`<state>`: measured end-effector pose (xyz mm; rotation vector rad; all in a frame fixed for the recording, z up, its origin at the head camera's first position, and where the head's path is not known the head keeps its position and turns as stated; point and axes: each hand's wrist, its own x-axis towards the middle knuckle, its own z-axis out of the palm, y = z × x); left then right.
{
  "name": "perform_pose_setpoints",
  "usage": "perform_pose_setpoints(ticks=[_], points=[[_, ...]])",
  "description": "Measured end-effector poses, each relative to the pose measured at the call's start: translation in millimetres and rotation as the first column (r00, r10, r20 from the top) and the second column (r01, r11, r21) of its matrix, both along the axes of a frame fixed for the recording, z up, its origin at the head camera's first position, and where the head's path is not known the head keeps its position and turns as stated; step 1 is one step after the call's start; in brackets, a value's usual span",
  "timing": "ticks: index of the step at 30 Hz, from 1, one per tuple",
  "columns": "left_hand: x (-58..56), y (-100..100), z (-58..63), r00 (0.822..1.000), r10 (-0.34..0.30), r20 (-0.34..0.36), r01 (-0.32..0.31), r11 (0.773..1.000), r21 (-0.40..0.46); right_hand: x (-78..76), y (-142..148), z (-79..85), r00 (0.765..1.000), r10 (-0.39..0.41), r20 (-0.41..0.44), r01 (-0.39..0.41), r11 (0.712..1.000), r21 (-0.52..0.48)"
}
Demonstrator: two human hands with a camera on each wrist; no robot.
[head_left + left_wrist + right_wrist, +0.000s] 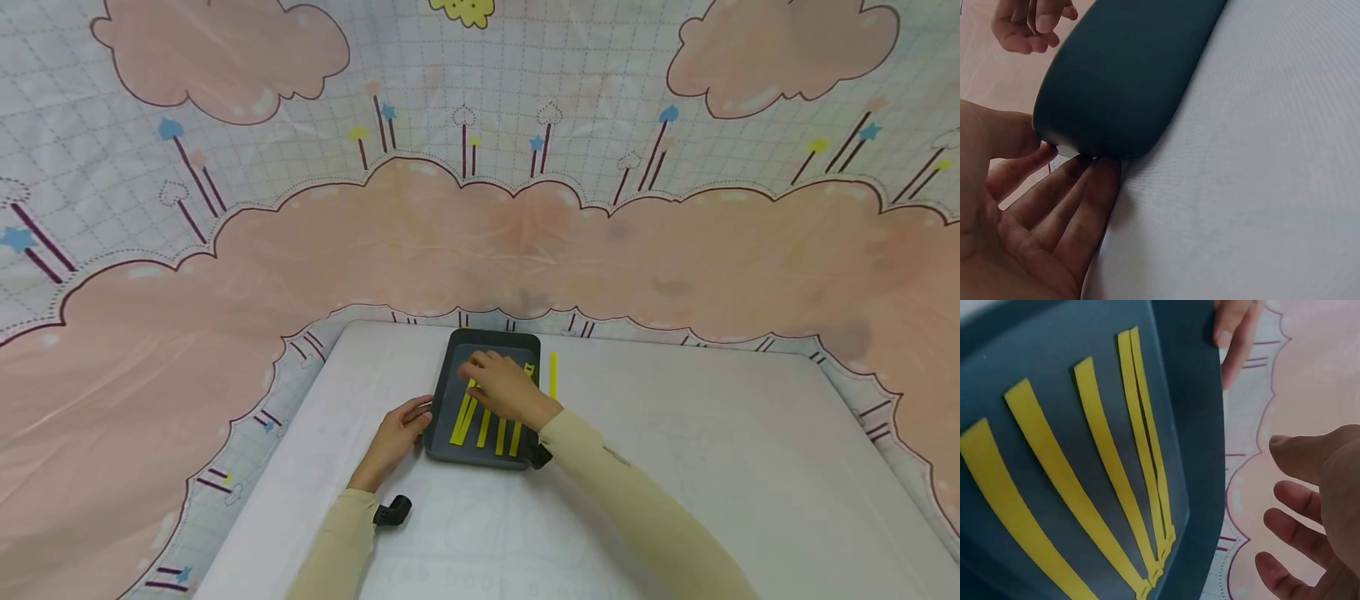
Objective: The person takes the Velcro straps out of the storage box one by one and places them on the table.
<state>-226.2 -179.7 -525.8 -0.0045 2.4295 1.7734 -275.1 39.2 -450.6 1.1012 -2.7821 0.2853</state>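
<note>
A dark grey tray lies on the white table, with several flat yellow strips laid side by side in it. In the right wrist view the yellow strips run lengthwise, two of them close together. My left hand holds the tray's left edge. The left wrist view shows its thumb and fingertips at the rim of the tray. Over the tray's middle hovers my right hand, fingers loosely bent and spread. Nothing shows between the right hand's fingers.
One more yellow strip lies on the table just right of the tray. The white tabletop stretches to both sides. A patterned cloth with clouds hangs behind and around the table.
</note>
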Motion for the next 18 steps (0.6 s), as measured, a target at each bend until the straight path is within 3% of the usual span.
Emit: perform_pose_setpoints(ticks=[12, 18], points=[[-0.5, 0, 0.0, 1.000, -0.007, 0.019, 0.007, 1.000, -0.007, -14.0, -6, -8.8, 0.999, 0.048, 0.025, -0.051, 0.984, 0.169], [-1.4, 0, 0.2, 1.000, -0.005, 0.015, 0.005, 1.000, 0.002, -22.3, -11, -17.3, 1.000, 0.029, 0.002, -0.029, 0.971, 0.237]])
